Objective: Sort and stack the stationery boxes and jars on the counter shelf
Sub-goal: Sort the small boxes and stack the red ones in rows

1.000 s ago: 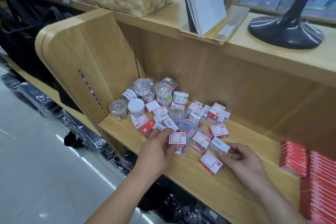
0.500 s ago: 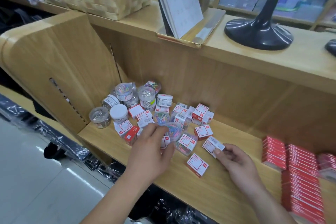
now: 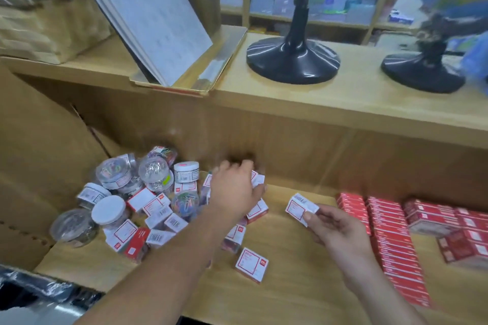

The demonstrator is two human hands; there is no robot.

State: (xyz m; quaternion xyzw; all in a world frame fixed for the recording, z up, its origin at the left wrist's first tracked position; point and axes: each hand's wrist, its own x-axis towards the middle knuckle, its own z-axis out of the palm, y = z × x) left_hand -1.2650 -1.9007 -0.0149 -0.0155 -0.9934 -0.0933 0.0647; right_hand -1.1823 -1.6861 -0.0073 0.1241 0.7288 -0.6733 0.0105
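Lower shelf (image 3: 290,295), front edge, lower centre of frame: a single box (image 3: 252,264), white face with a red border, lies flat and alone. It sits between the two forearms and neither touches it.

Right hand (image 3: 336,231), centre right: thumb and fingers pinch a held box (image 3: 301,207) of the same kind by its near end. This box is clear of the board and tilted. It projects up and to the left from the fingertips.

Left hand (image 3: 235,192), centre: back of the hand up, reaching over the far end of the loose boxes (image 3: 158,215). The fingers bend down onto small white boxes near the rear panel. Motion blur here means I cannot tell whether anything is gripped.

Left of that hand, the loose boxes are heaped at all angles, some label up and some barcode up. A clip jar (image 3: 184,202) holding coloured clips stands among them.

Further left and behind, in the shelf corner, are the clustered jars (image 3: 154,173), several leaning on one another. A white-lidded jar (image 3: 108,209) stands upright at the heap's left edge, with a clear jar (image 3: 74,228) just beside it.

Right edge: red boxes (image 3: 388,243) lie in ordered rows, well apart from the heap and near the right hand.

Upper frame: the counter top (image 3: 330,103) carries a woven basket (image 3: 47,24), a paper pad (image 3: 148,13) propped in a stand, and two black round bases (image 3: 293,60).
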